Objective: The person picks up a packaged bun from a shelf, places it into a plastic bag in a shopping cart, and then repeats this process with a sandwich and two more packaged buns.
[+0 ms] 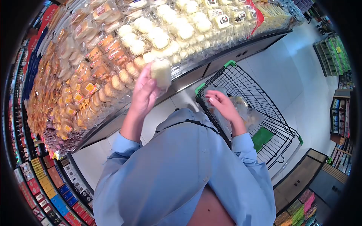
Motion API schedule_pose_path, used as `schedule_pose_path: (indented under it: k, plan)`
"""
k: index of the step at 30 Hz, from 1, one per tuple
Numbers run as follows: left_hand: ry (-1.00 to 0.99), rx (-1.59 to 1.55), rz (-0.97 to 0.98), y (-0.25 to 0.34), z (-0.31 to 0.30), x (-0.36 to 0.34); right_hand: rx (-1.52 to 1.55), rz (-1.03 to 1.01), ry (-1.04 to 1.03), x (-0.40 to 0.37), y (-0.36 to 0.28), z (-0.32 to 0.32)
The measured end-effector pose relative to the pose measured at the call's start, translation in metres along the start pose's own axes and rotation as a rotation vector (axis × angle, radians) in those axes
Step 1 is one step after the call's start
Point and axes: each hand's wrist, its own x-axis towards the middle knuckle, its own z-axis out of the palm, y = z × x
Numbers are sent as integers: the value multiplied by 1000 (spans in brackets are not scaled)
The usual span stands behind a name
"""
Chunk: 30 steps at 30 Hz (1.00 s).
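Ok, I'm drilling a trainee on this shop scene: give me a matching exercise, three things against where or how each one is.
Things:
1. left hand
2. right hand
3. cart

States:
a. black wire with green trim
b. holds a pale wrapped bun by the shelf
c. rests on a clear bag inside the cart

Pairs: 1-b, 2-c, 3-a.
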Motion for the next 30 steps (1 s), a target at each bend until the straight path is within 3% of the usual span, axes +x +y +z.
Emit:
schedule_pose_path:
  k: [2,5,8,10,13,15,18,21,26,29,30]
  plan:
    - [-85,-241,-134,-17,18,-4,158,22,-138,11,-44,5]
    - [-32,-247,-217,-35,47,-2,423,2,-366,19,-85,7]
    - [-110,311,-104,-56,67,5,637,68,-436,17,-82,-2]
    - [-265,884,79,-57,82,11,688,125,-336,7,-79,-6]
    - [-523,1150,212,-72,112,29,645,203,-164,-13,-72,-19]
    - [-616,1031,117,-94,117,34,488,261,-27,-26,-51,-29]
    - [-673,989,-6,-138,113,52,664,319,122,-51,-25,-62]
    - [-665,1090,-175,-224,80,73,856,284,442,-72,39,-103]
    - [-858,1441,-386,-333,70,94,996,285,642,-93,105,-160]
    - [-962,1521,-440,-365,72,108,986,254,673,-85,119,-175]
    - [-913,1495,-441,-368,76,109,986,247,668,-77,123,-176]
